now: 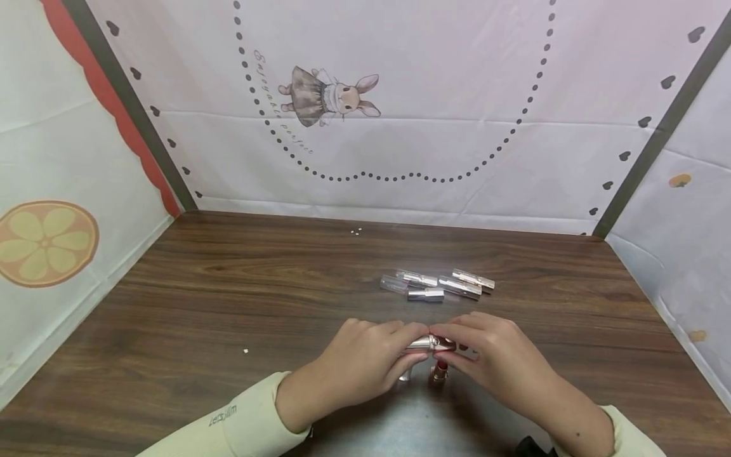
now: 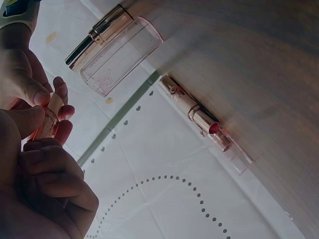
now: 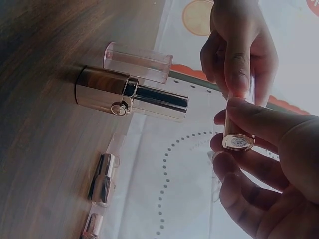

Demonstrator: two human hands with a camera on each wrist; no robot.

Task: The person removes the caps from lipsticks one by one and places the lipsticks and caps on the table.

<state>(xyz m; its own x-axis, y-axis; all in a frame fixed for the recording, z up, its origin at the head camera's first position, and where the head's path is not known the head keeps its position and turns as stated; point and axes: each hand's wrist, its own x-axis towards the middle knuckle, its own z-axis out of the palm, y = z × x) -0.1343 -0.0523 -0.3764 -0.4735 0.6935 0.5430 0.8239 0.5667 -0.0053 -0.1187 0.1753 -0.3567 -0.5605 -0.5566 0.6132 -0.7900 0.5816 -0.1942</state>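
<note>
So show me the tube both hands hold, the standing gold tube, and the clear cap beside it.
Held tube [image 1: 431, 343]: head view, middle of its shiny side.
Standing gold tube [image 3: 130, 88]: right wrist view, its collar.
Clear cap [image 3: 138, 63]: right wrist view, its side wall.

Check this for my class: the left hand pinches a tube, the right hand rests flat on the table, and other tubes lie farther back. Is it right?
No: the right hand is not flat on the table. The right wrist view shows it pinching the same tube as the left hand. The rest stands.
</note>
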